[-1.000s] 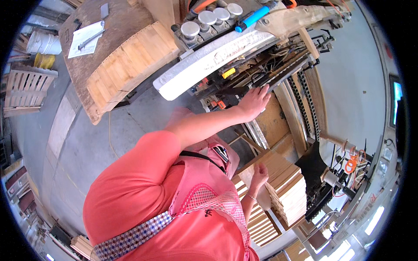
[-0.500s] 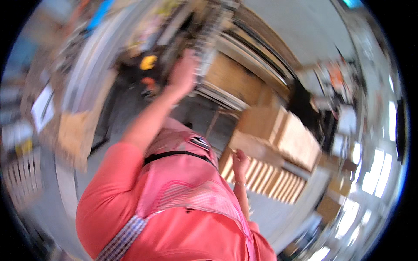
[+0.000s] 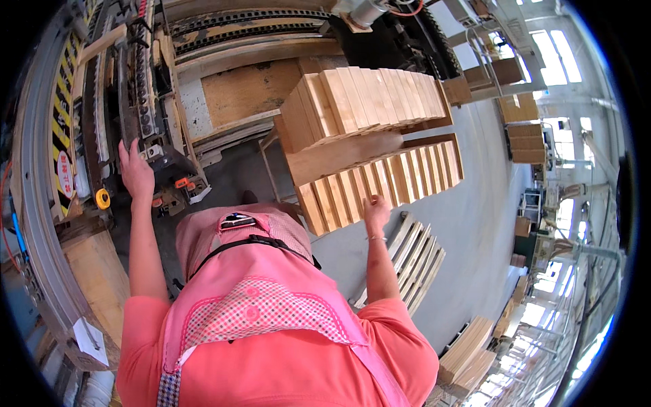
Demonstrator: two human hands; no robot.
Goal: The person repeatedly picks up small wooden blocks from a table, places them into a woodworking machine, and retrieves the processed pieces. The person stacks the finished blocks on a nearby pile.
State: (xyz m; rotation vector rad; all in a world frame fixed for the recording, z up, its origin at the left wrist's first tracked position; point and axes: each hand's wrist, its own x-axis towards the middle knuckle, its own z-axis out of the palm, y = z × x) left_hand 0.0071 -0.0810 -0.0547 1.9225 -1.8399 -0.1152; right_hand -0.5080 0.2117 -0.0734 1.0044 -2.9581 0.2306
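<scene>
My left hand (image 3: 137,173) is stretched forward with its fingers extended, at the near end of a long machine with metal rails and a chain track (image 3: 144,115). It seems to touch a dark bar there; nothing shows in its grasp. My right hand (image 3: 376,210) is closed, with the fingers curled, at the near row of upright wooden boards (image 3: 352,193). Whether it grips anything is hidden. Behind that row stands a taller row of light wooden boards (image 3: 380,98), both on a wooden stand (image 3: 339,154).
A yellow tape measure (image 3: 102,199) hangs near the machine's striped yellow-black edge (image 3: 62,115). Right of my right forearm, a slatted wooden pallet (image 3: 417,261) lies on the grey floor. Stacked planks (image 3: 466,353) stand at lower right. Left, a wooden panel (image 3: 98,271) lies beside my arm.
My view has turned and steadied, so the boards now show sharply. My left hand has moved from a blurred reach to the machine's near end. My right hand stays closed beside the boards.
</scene>
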